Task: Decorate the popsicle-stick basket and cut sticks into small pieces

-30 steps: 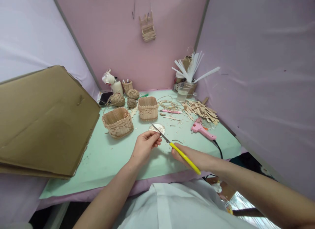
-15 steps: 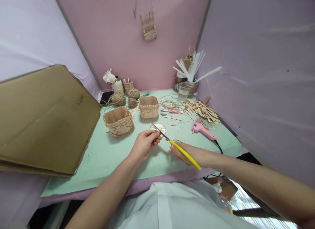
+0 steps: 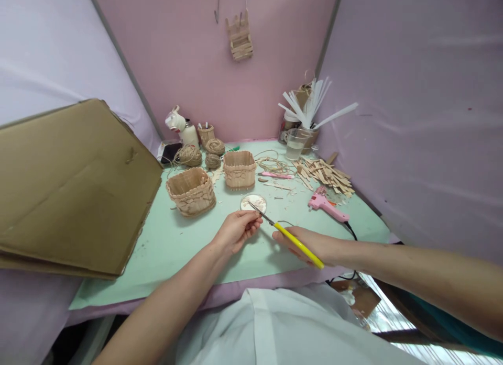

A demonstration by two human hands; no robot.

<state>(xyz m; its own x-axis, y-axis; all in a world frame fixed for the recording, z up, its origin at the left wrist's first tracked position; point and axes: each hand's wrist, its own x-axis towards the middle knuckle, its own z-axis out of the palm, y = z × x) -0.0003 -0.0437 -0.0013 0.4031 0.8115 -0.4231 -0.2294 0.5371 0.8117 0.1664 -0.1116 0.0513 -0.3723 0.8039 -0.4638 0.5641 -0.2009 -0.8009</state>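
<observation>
My right hand (image 3: 301,243) grips yellow-handled scissors (image 3: 297,243), their blades pointing up and left. Close by the blades, my left hand (image 3: 241,229) is closed in a pinch; whatever sits between its fingertips is too small to make out. Just beyond the fingertips lies a round white dish (image 3: 253,201) with small pale pieces in it. Behind my left hand stands a wooden basket (image 3: 191,196) with a braided rim and leaf-like pieces on its side. A second similar basket (image 3: 239,175) stands farther back, to the right of the first.
A pink glue gun (image 3: 328,207) with a black cord lies right of my hands, before a pile of wooden sticks (image 3: 326,174). Twine balls (image 3: 189,155) sit at the back left. A cup of liquid (image 3: 295,144) stands at the back. Large cardboard (image 3: 74,192) leans left.
The scissor blades have swung slightly, with their tips now lower and closer together. My left hand has shifted slightly to the right. The baskets have stayed in place.
</observation>
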